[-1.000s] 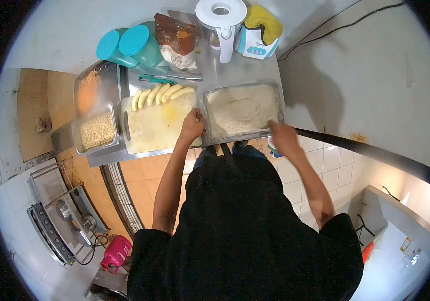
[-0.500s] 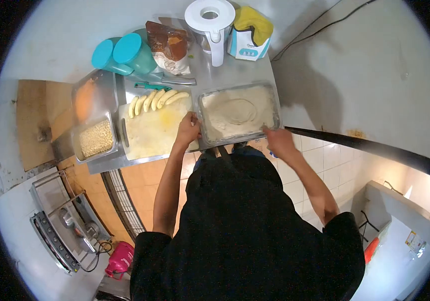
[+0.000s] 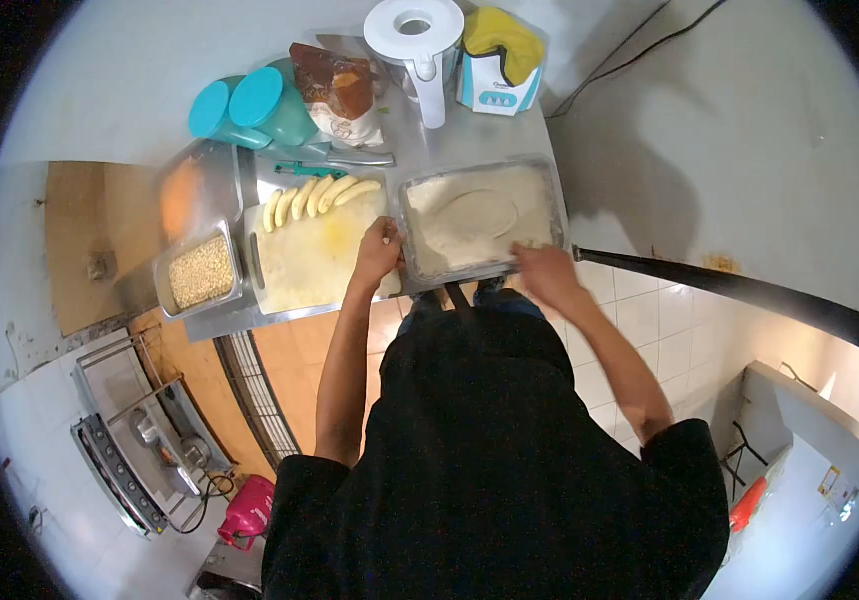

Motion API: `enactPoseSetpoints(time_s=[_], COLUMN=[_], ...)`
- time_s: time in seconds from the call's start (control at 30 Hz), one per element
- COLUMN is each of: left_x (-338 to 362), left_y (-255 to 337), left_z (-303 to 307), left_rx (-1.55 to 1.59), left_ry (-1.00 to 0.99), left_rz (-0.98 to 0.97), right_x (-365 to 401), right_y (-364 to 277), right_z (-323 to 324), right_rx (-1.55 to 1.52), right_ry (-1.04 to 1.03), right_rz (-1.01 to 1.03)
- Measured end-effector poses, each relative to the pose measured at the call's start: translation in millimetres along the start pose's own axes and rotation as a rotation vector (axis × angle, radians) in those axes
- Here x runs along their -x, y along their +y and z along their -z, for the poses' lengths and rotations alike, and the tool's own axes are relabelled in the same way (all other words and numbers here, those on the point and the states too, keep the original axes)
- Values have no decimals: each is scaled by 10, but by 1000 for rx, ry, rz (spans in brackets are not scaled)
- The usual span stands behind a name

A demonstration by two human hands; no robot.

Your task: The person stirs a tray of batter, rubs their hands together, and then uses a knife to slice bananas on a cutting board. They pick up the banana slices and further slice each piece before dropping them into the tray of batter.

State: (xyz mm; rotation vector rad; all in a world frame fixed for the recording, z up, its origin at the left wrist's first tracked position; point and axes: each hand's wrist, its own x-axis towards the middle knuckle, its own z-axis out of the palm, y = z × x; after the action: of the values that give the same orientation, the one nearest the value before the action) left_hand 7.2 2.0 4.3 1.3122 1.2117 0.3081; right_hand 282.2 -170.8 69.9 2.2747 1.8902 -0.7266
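Note:
A clear rectangular tray (image 3: 557,215) stands at the counter's right side, filled with a smooth beige batter or dough (image 3: 469,215) that has a curved mark across its surface. My left hand (image 3: 377,252) is closed on the tray's left edge, close to the front corner. Over the front rim, toward the right, my right hand (image 3: 546,274) has its fingers bent down at the batter's edge; whether they hold anything small is hidden. Left of the tray lies a white cutting board (image 3: 309,255), with several peeled bananas (image 3: 319,195) in a row along its far edge.
A metal pan of pale chopped pieces (image 3: 201,272) is at the left. Behind the board lie a green-handled tool (image 3: 299,169) and a knife (image 3: 359,158). Teal-lidded containers (image 3: 259,100), a brown-and-white bag (image 3: 339,95), a pitcher (image 3: 419,50) and a box (image 3: 497,85) line the back.
My right hand has moved left along the tray's front rim, its fingers now further over the batter. My left hand stays at the left edge. The whole view has shifted slightly.

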Motion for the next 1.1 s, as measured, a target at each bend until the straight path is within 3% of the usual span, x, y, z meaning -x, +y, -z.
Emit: enactPoseSetpoints(time_s=[0.03,0.1,0.2,0.3,0.37,0.43,0.57,0.63,0.7,0.77,0.83,0.87,0.9,0.97,1.0,1.07,1.1], left_x=[2,32,60,39,65,81,82,123,108,138,126,153,181,259,209,10,-92], left_y=[-3,18,81,23,70,88,62,122,59,5,-55,-10,218,624,735,913,948], left_z=[2,-21,-21,-42,-67,-74,-100,-130,-163,-196,-215,-268,-356,-543,-567,-548,-504], left_rx=[11,15,17,51,24,-5,-34,-29,-29,-28,-92,-536,-538,-929,-930,-841,-838], left_ry=[-4,-5,29,9,58,76,110,123,169,205,205,332,327,600,588,335,330], left_rz=[4,7,-6,49,24,25,37,48,67,78,0,-94,-95,-534,-545,-702,-718], right_x=[-115,-493,-788,-337,-90,-4,-782,-1076,-799,-448,-175,-136,-120,-215,-379,-605,-670], right_y=[-337,-575,-103,504,505,135,-394,-8,382,792,797,700,508,110,-4,20,10], right_z=[-6,-46,-5,255,224,109,-74,-172,382,423,446,388,282,119,104,118,170], right_rx=[-42,-88,-78,-52,-46,-82,-165,-210,-125,-105,-75,-75,-75,-97,-116,-93,-61], right_ry=[-29,135,309,239,194,231,211,459,375,325,101,101,112,135,157,188,218], right_rz=[45,144,47,-51,-38,153,350,335,216,120,21,23,91,176,197,172,165])
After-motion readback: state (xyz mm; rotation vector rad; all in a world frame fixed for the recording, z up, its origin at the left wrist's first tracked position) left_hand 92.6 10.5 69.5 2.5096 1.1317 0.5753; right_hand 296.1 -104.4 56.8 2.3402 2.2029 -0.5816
